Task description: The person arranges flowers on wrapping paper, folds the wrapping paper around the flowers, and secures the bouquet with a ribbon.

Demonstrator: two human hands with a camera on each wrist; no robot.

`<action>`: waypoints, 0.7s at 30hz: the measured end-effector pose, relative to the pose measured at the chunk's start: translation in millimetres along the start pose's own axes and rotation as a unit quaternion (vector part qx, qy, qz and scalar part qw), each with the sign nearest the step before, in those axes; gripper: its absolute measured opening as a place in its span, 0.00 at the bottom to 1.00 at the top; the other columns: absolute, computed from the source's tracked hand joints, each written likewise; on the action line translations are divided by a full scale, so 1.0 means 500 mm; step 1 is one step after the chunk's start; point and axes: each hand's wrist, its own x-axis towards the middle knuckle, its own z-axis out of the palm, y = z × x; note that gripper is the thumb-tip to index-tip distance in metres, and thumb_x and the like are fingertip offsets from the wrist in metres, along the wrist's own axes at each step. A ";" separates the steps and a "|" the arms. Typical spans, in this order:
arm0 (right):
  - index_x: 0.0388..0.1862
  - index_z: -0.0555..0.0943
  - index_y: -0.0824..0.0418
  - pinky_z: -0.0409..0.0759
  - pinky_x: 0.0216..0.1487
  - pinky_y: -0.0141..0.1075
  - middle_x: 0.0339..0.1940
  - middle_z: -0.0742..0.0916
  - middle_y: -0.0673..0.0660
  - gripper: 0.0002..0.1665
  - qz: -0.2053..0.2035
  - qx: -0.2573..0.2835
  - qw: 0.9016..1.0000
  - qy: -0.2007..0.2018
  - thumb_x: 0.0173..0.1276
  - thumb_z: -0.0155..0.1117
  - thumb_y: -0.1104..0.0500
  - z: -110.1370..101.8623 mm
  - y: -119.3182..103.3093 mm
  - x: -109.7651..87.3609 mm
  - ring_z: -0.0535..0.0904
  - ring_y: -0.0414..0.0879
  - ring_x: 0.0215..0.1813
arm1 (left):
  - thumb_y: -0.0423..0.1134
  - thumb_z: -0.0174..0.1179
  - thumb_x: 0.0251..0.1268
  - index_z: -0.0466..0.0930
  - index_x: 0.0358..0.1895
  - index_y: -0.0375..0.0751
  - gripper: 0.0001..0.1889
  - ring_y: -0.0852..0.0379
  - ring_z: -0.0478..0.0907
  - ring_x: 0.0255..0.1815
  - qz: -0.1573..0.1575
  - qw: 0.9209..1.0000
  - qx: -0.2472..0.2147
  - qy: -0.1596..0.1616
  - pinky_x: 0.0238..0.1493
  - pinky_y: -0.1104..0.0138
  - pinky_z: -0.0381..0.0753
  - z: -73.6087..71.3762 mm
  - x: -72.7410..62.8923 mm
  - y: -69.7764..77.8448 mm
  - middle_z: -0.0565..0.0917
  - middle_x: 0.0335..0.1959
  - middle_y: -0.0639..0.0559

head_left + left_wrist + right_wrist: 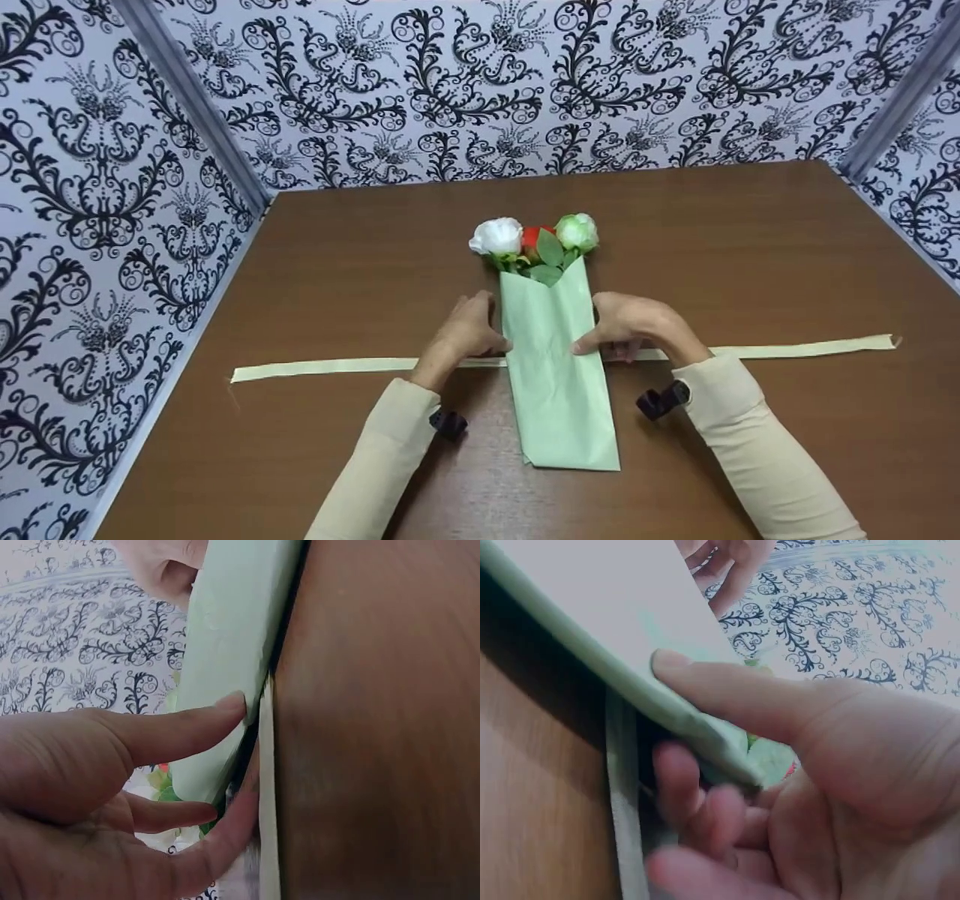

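Note:
A flower bouquet [559, 390] wrapped in pale green paper lies lengthwise over a cream ribbon [322, 367]. From its far end show a white flower [496, 237], a red flower [531, 238], a pale green flower [577, 232] and green leaves [550, 247]. At the wrap's left edge, my left hand [469, 330] grips with the thumb [217, 711] against the paper and the fingers by its underside. My right hand [630, 322] holds the opposite edge, its thumb [705, 682] on top and fingertips curled below. The ribbon's middle is hidden under the bouquet.
Both ribbon ends stretch out left and right across the brown wooden table [360, 262]. Patterned black-and-white walls [480, 90] stand at the back and both sides. A small black camera [664, 400] sits at the right wrist, another [448, 424] at the left.

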 end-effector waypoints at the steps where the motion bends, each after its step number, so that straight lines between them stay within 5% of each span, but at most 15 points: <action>1: 0.18 0.76 0.58 0.79 0.20 0.33 0.12 0.79 0.50 0.26 0.000 -0.009 1.000 0.002 0.57 0.77 0.41 -0.002 0.000 -0.003 0.76 0.41 0.14 | 0.37 0.76 0.51 0.73 0.60 0.30 0.33 0.40 0.72 0.62 0.004 1.000 -0.002 -0.001 0.62 0.52 0.75 -0.001 0.000 -0.001 0.81 0.54 0.36; 10: 0.27 0.86 0.60 0.82 0.27 0.36 0.21 0.86 0.52 0.26 -0.014 -0.036 0.999 -0.012 0.66 0.68 0.38 -0.033 0.013 -0.037 0.81 0.42 0.22 | 0.40 0.74 0.57 0.67 0.70 0.32 0.39 0.44 0.75 0.68 -0.002 0.998 -0.052 -0.034 0.68 0.54 0.74 -0.033 -0.006 -0.014 0.79 0.65 0.38; 16: 0.33 0.85 0.61 0.78 0.31 0.35 0.27 0.86 0.52 0.20 -0.045 -0.031 0.997 0.053 0.66 0.70 0.44 -0.036 0.051 -0.051 0.79 0.43 0.29 | 0.41 0.72 0.60 0.78 0.62 0.35 0.28 0.47 0.80 0.61 -0.018 0.999 -0.035 -0.035 0.63 0.55 0.78 -0.062 -0.031 -0.055 0.83 0.60 0.42; 21: 0.40 0.84 0.61 0.75 0.41 0.38 0.37 0.87 0.55 0.17 -0.105 -0.066 0.986 0.115 0.64 0.73 0.49 -0.037 0.108 -0.062 0.78 0.45 0.38 | 0.39 0.73 0.59 0.83 0.55 0.36 0.21 0.48 0.83 0.54 -0.025 0.999 -0.017 -0.043 0.58 0.55 0.81 -0.092 -0.049 -0.096 0.86 0.55 0.42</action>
